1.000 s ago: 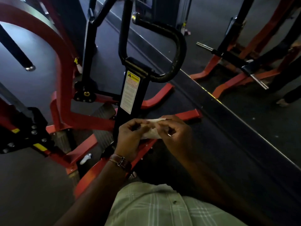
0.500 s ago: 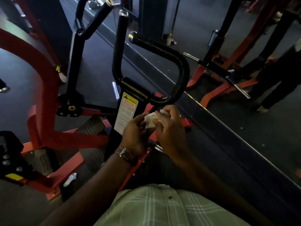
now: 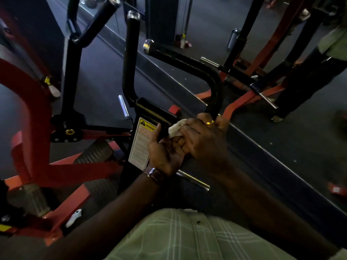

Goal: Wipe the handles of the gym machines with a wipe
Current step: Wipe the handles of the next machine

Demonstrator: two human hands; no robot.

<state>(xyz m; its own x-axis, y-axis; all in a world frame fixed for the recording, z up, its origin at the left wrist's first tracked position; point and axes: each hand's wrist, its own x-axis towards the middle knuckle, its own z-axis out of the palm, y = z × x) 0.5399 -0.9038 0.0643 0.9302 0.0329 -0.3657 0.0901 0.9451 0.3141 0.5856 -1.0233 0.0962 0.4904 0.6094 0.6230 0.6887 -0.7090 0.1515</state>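
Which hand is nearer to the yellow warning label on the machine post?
Left. The left hand lies right beside the warning label, its thumb overlapping the label's edge. The right hand is farther right, holding the wipe.

Dim, underexposed view with deep shadows, soft motion blur, and wide-angle bending at the edges.

open gap inside the curved handle (image 3: 210, 76); upright grip bar (image 3: 131, 59) bounds its left

I see a dim gym: dark rubber floor (image 3: 105, 76), red steel machine frames (image 3: 33, 117), and a long wall mirror (image 3: 281, 128).
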